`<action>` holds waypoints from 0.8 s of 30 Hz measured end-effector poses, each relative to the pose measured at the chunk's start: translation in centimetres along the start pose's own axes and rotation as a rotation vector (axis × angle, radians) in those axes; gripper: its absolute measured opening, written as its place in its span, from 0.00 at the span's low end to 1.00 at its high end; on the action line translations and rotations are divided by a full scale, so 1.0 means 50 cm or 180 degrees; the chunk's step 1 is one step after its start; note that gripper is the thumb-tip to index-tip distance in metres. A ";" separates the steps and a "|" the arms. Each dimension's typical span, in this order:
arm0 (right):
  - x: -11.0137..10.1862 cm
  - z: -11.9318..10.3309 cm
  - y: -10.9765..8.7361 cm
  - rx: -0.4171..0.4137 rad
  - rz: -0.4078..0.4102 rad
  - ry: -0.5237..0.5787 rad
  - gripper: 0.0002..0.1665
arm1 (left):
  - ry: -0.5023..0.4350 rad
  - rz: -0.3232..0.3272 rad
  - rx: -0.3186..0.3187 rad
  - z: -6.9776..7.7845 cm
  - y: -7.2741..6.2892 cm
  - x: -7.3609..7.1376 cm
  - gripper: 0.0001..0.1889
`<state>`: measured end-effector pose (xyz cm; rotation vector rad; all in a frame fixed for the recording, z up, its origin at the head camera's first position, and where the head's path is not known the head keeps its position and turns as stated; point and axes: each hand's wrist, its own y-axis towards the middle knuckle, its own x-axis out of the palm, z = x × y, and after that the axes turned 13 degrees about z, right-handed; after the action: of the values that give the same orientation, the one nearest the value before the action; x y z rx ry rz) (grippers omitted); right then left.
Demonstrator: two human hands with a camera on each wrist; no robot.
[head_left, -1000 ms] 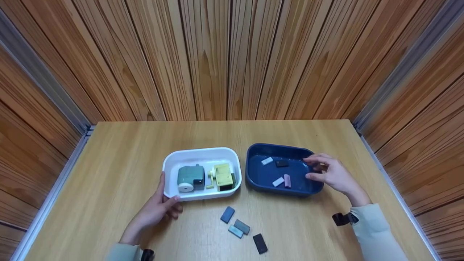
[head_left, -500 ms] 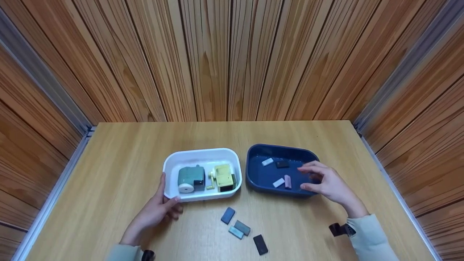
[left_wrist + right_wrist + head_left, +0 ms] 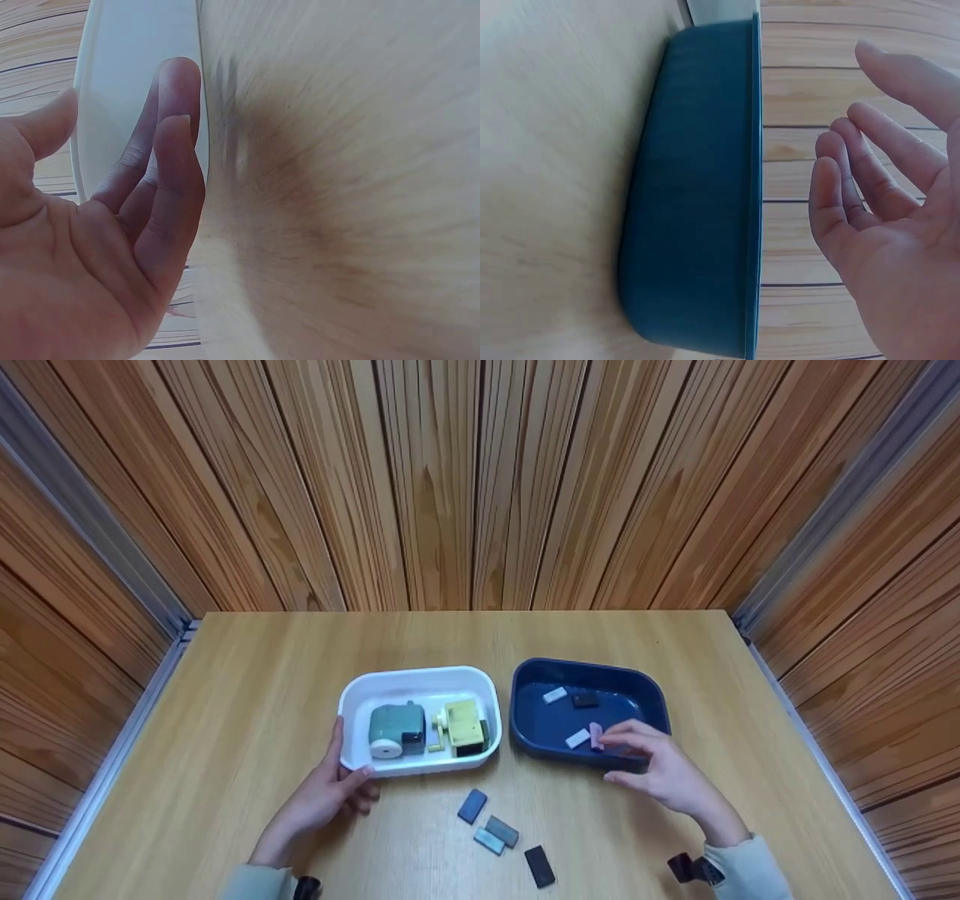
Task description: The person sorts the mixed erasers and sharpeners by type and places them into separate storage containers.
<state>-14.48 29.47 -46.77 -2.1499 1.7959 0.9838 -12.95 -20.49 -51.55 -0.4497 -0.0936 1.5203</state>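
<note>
My left hand (image 3: 319,801) rests at the near left corner of a white tray (image 3: 420,769), thumb by the front rim, a finger along the left wall. In the left wrist view its other fingers lie loosely bent beside the tray wall (image 3: 124,45). Inside are a teal crank pencil sharpener (image 3: 391,721) and a yellow one (image 3: 463,721). My right hand (image 3: 660,769) hovers over the near right side of a navy tray (image 3: 637,679), thumb and fingers apart, nothing between them. Its fingertips are right by a pink eraser-like block (image 3: 595,733). The right wrist view shows the navy wall (image 3: 694,187) beside this hand (image 3: 892,217).
The navy tray also holds two whitish blocks, one at the back (image 3: 555,694) and one near the front (image 3: 577,738), plus a black block (image 3: 585,700). On the table in front lie blue (image 3: 472,805), grey-blue (image 3: 502,830), light blue (image 3: 489,841) and black (image 3: 539,866) blocks.
My right hand has moved left and toward me, from the navy tray's right rim to beside the pink block. The left hand and both trays have stayed put.
</note>
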 end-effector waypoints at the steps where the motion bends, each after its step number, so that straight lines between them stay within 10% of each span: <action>1: 0.004 -0.003 -0.004 -0.0026 0.0005 -0.0010 0.24 | 0.0001 -0.0007 -0.0003 -0.002 0.001 0.000 0.49; 24: 0.106 -0.037 -0.077 0.0170 -0.0754 0.0244 0.24 | -0.0034 0.0009 0.0016 0.003 -0.002 0.000 0.49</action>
<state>-9.93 25.18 -49.46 -2.3281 1.5326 0.7993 -12.90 -20.47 -51.38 -0.4379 -0.0972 1.5256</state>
